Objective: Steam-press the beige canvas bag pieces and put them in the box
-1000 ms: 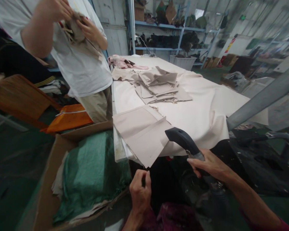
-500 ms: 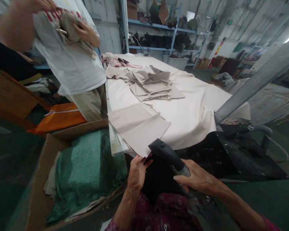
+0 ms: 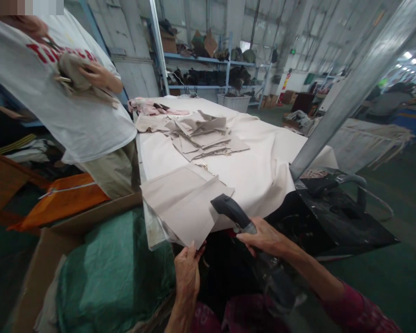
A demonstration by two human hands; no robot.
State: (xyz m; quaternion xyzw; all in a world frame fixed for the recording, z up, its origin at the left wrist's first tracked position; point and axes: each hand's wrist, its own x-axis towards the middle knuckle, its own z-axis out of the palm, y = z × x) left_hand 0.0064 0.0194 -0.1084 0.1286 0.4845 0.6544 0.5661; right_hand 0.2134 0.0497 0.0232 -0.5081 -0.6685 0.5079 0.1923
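Note:
With its thumb on top, my left hand (image 3: pixel 188 266) pinches the near corner of a flat beige fabric piece (image 3: pixel 190 208), which lies on the table edge. My right hand (image 3: pixel 265 238) is wrapped round the handle of a black curved nozzle tool (image 3: pixel 230 209). The tool's head is by the right edge of the fabric; whether it touches cannot be told. Below the grip, a hose-like part runs down, blurred. Farther back lies a messy pile of similar beige pieces (image 3: pixel 208 132), some with small metal fittings.
A co-worker (image 3: pixel 97 115) at the left holds a beige item (image 3: pixel 74 76). A cardboard box (image 3: pixel 31 282) with a green bag (image 3: pixel 104 268) stands left of the white-covered table (image 3: pixel 253 162). To the right are a slanting metal post (image 3: pixel 333 111) and a black machine top (image 3: pixel 343 217).
The view has shifted, moving the scene left and down. My left hand keeps its pinch, and the nozzle now sits farther up the fabric's right edge, away from the held corner.

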